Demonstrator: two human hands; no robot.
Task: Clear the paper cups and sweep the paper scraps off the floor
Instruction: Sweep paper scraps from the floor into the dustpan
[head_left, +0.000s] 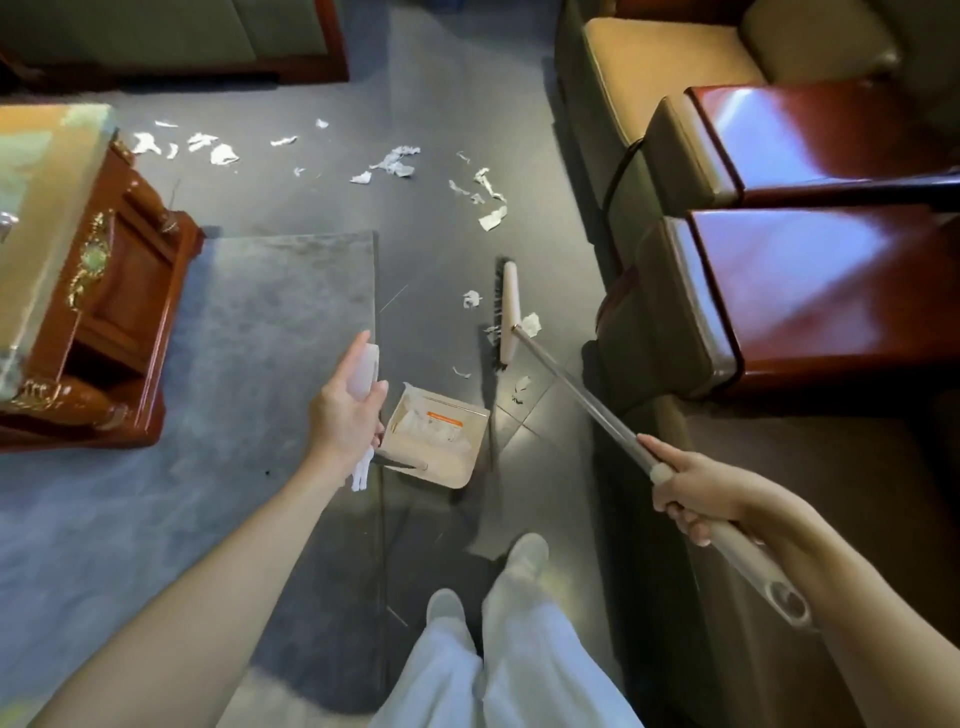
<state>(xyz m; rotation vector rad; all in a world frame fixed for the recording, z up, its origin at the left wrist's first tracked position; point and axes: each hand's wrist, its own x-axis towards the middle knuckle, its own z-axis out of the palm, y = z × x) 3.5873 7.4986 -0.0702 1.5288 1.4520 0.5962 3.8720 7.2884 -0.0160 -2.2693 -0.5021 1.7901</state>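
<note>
My right hand (691, 493) grips the long handle of a broom (508, 317), whose beige head rests on the dark floor with its bristles facing left. My left hand (348, 410) holds the upright white handle of a beige dustpan (441, 441), which stands on the floor just left of the broom head and has some scraps inside. White paper scraps (395, 163) lie scattered over the floor ahead, and a few small ones (471, 299) lie around the broom head. No paper cups are in view.
A carved red-brown wooden table (104, 291) with a glass top stands at the left on a grey rug (270, 322). Armchairs with glossy wooden arms (810, 291) line the right side. Another sofa base (171, 47) is at the far left. My feet (524, 556) are below the dustpan.
</note>
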